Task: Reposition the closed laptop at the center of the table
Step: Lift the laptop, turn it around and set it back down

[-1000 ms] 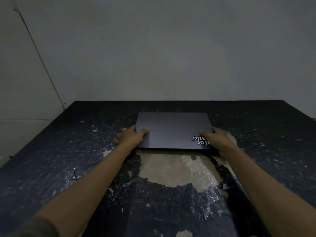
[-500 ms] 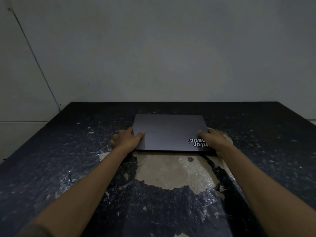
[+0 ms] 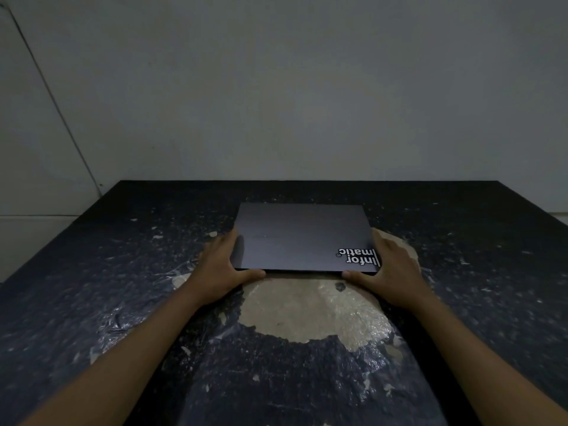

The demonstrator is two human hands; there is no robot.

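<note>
A closed dark grey laptop [image 3: 302, 236] with a white sticker on its near right corner lies flat on the black table [image 3: 92, 287], toward the far middle. My left hand [image 3: 226, 267] clasps its near left corner, fingers along the left side and thumb against the front edge. The near right corner is held the same way by my right hand [image 3: 388, 269]. The fingertips under or beside the laptop are hidden.
The table's black covering is scratched and peeled, with a large bare beige patch [image 3: 310, 309] just in front of the laptop. A plain grey wall [image 3: 292, 87] stands behind the far edge. The table's left edge drops off to a pale floor.
Both hands have shifted from resting on top of the lid's near corners to clasping the corners from the sides and front. The sticker is uncovered now.
</note>
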